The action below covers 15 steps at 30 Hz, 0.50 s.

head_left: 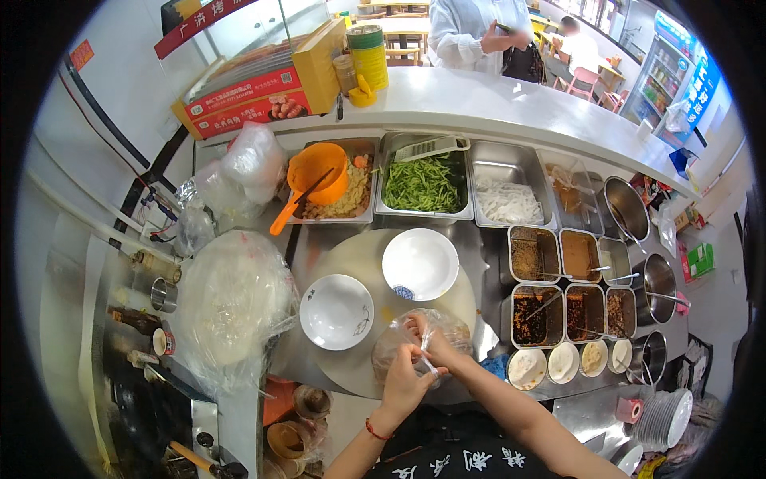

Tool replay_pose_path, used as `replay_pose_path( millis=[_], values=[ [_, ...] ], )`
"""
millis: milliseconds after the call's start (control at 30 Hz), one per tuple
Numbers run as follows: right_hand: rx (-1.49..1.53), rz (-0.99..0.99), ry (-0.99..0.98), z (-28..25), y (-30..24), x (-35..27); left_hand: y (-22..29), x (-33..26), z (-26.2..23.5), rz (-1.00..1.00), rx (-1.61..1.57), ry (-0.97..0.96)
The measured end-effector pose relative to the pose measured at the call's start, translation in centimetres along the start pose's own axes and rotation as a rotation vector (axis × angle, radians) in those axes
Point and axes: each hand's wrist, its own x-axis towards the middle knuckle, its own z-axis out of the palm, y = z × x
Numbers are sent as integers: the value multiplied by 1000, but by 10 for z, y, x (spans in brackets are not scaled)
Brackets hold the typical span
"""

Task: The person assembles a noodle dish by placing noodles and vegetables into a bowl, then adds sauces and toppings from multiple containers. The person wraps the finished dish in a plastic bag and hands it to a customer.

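Observation:
Close in front of my body, a clear plastic bag lies at the near edge of a round pale board; its contents are hard to make out. My left hand pinches a gathered part of the bag. Just beyond it, my right hand also has its fingers closed on the plastic. Two white bowls rest on the board past my hands: one bowl to the left, the other farther back with a blue mark on its rim. Both look bare inside.
Behind the board stand metal trays of shredded green vegetable and white strips. An orange strainer sits in another tray. Sauce containers with spoons are at right. A plastic-covered round stack lies left. A person stands beyond the counter.

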Motion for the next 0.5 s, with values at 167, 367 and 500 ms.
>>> replay_pose_path(
  millis=[167,367,500],
  values=[
    [-234,14,-104,-12,-27,1,-14,-6,6,-60,-412,126],
    [-308,-25,-112,-14,-55,-13,-30,-17,7,-157,-1229,231],
    [-440,-306,-250,-2,1,-24,-33,-18,3,-121,-961,37]
  ],
)
